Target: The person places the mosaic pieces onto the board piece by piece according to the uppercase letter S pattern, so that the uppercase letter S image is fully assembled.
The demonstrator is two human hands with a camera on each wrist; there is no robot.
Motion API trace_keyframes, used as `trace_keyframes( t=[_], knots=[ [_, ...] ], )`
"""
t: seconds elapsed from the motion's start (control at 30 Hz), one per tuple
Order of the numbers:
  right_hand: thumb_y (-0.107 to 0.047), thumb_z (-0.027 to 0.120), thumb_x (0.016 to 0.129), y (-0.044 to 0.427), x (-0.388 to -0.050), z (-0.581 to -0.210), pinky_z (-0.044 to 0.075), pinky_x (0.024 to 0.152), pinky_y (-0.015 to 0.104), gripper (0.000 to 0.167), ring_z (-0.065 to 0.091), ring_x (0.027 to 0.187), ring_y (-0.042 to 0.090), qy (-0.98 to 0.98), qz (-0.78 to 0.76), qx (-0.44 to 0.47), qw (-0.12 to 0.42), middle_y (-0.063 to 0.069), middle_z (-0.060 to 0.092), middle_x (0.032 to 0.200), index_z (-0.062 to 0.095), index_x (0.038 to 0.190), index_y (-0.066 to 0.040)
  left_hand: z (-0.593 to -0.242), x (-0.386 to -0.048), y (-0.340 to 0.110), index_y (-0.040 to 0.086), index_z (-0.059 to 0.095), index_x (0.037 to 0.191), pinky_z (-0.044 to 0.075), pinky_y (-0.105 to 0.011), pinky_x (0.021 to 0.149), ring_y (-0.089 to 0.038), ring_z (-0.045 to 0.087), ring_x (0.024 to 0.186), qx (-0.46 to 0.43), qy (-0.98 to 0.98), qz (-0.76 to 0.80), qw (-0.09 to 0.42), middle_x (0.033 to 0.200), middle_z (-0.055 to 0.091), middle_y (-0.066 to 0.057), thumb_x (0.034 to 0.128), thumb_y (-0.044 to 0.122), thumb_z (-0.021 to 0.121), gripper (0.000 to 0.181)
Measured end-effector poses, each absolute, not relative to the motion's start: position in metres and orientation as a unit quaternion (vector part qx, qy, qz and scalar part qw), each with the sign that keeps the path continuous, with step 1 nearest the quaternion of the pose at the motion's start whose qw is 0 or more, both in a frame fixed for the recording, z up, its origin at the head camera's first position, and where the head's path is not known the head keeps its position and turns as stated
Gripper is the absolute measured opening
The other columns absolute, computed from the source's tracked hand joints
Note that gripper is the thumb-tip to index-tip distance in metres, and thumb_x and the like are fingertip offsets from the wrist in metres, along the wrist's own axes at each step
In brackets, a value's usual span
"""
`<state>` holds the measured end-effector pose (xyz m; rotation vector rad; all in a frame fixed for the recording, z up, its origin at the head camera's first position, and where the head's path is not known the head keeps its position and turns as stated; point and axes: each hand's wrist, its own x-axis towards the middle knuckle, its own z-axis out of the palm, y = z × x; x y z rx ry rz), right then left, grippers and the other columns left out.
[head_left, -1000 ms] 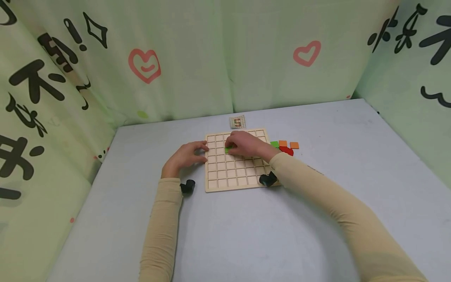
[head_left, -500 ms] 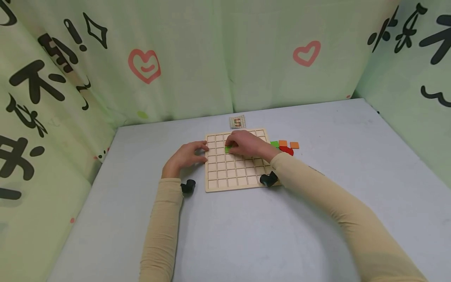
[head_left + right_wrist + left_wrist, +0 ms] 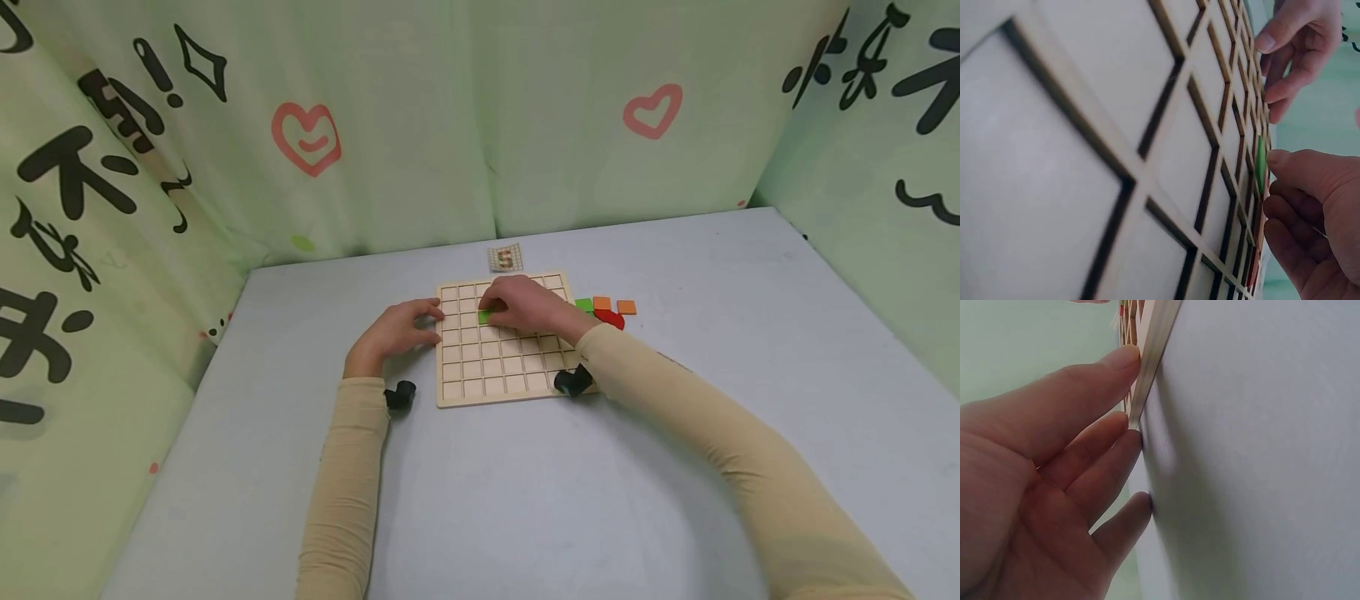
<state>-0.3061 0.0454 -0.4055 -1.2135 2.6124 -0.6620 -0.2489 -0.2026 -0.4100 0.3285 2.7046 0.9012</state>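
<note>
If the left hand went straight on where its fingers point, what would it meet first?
Likely the wooden board, at its left edge; the left hand seems to touch it.

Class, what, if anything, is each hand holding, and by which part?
The left hand holds nothing, only touching the left edge of the wooden board. The right hand is at the green tile, but whether it pinches it cannot be told.

Green curtain behind (pink hearts; black marks, perhaps lettering).
</note>
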Motion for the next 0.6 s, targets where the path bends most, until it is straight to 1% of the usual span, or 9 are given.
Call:
trace_keyframes(
  t=[0.1,0.23,0.33,0.43,0.6],
  knots=[
    [-0.012,0.065,0.093,0.052,-0.307,-0.402,0.049,0.086,0.035,0.021,0.059,0.094,0.020,0.882,-0.244,-0.393,0.087,0.007,0.067,0.105,0.072,0.111,-0.004,-0.410,-0.249,-0.203,0.006,0.063,0.124,0.028,-0.040,0.116,-0.025,0.031,0.143,0.112,0.933,0.312,0.137,0.153,0.042,-0.004,0.0874,0.014,0.072,0.038],
    [-0.012,0.064,0.093,0.065,-0.311,-0.398,0.051,0.088,0.038,0.025,0.061,0.098,0.024,0.886,-0.276,-0.366,0.079,0.011,0.067,0.109,0.069,0.115,-0.001,-0.410,-0.248,-0.202,0.006,0.063,0.124,0.028,-0.039,0.115,-0.025,0.031,0.143,0.108,0.933,0.312,0.139,0.153,0.041,-0.003,0.0873,0.014,0.072,0.039],
    [-0.016,0.064,0.094,0.077,-0.316,-0.398,0.050,0.091,0.040,0.029,0.062,0.102,0.024,0.890,-0.299,-0.333,0.086,0.011,0.067,0.113,0.067,0.119,-0.002,-0.409,-0.248,-0.202,0.006,0.063,0.125,0.029,-0.039,0.115,-0.024,0.031,0.143,0.105,0.933,0.314,0.139,0.153,0.041,-0.003,0.0871,0.013,0.072,0.039],
    [-0.022,0.064,0.095,0.090,-0.319,-0.397,0.049,0.093,0.041,0.032,0.060,0.103,0.024,0.896,-0.318,-0.295,0.093,0.009,0.067,0.112,0.066,0.120,-0.003,-0.409,-0.248,-0.202,0.007,0.063,0.125,0.029,-0.039,0.115,-0.024,0.031,0.143,0.104,0.933,0.314,0.140,0.153,0.041,-0.003,0.0872,0.013,0.071,0.039],
    [-0.023,0.065,0.094,0.112,-0.320,-0.393,0.048,0.093,0.044,0.031,0.060,0.104,0.027,0.903,-0.334,-0.258,0.079,0.010,0.067,0.112,0.067,0.118,-0.003,-0.411,-0.248,-0.202,0.007,0.063,0.126,0.027,-0.039,0.116,-0.024,0.030,0.144,0.104,0.934,0.311,0.142,0.153,0.040,-0.002,0.0876,0.014,0.071,0.040]
  ],
)
